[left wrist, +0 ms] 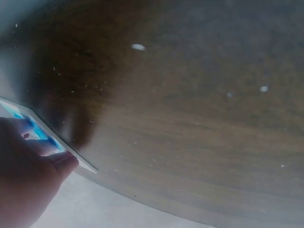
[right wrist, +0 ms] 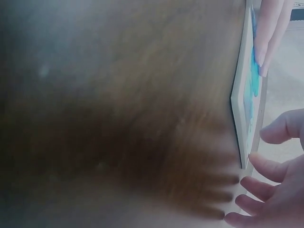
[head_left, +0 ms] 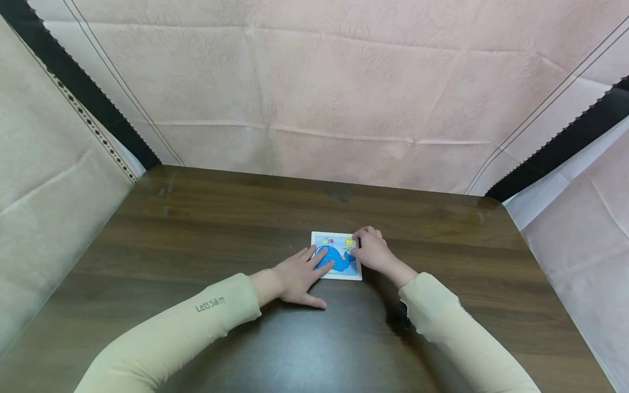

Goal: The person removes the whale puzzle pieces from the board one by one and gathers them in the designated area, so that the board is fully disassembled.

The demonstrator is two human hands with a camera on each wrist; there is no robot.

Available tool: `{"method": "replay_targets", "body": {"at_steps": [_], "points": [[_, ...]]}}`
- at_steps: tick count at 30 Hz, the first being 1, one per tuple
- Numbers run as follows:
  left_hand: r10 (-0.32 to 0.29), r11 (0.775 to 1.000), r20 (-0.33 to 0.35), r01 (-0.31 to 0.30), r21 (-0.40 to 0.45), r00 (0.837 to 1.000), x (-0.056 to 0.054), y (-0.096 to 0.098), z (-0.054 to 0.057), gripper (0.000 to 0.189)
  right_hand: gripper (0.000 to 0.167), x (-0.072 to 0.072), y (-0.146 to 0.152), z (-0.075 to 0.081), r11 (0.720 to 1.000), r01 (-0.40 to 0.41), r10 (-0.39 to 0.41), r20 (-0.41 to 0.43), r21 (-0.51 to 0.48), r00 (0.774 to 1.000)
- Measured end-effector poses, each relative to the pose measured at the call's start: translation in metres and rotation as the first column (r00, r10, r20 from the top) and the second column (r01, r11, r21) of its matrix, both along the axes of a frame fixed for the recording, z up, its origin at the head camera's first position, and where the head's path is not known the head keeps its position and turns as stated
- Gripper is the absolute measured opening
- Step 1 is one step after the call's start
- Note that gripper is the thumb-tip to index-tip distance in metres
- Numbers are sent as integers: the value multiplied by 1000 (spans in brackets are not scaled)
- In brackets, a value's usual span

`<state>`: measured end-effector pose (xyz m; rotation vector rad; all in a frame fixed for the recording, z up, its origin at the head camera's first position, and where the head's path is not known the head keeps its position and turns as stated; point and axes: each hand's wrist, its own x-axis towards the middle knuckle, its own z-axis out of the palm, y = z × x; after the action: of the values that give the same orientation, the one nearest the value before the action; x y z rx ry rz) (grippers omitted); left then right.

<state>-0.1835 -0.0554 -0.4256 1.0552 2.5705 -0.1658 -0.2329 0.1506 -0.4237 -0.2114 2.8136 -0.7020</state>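
A small square picture board (head_left: pixel 339 277) with a white border lies flat on the table, showing a blue whale, a yellow sun and light blue water. My left hand (head_left: pixel 301 275) rests over its left side with fingers spread, fingertips on the whale and thumb out over the table. At the board's right edge is my right hand (head_left: pixel 374 251), its thumb above the whale's tail and its fingers bent along the edge. In the right wrist view, the right hand (right wrist: pixel 275 180) has thumb and forefinger apart beside the board's corner, with nothing visible between them.
The dark wood-grain table (head_left: pixel 221 218) extends around the board on every side. Pale patterned cloth (head_left: pixel 344 98) hangs behind it, with black bands (head_left: pixel 98 93) at the corners. Small white specks dot the tabletop in the left wrist view.
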Motion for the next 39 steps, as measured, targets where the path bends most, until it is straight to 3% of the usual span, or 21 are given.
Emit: {"method": "replay_targets", "body": {"at_steps": [9, 16, 20, 39], "points": [[4, 1000, 7, -4, 16, 1000, -1, 2, 2, 92, 28, -2, -3, 3, 999, -16, 17, 19, -46, 1000], [24, 999, 34, -25, 20, 999, -2, 2, 4, 92, 28, -6, 7, 8, 972, 83, -85, 3, -222, 996], [30, 999, 47, -31, 22, 998, -1, 2, 4, 92, 23, -7, 12, 5, 959, 88, -85, 24, -268, 996], [26, 1000, 48, -27, 15, 998, -3, 2, 2, 93, 22, -5, 7, 0, 954, 75, -76, 9, -290, 997]]}}
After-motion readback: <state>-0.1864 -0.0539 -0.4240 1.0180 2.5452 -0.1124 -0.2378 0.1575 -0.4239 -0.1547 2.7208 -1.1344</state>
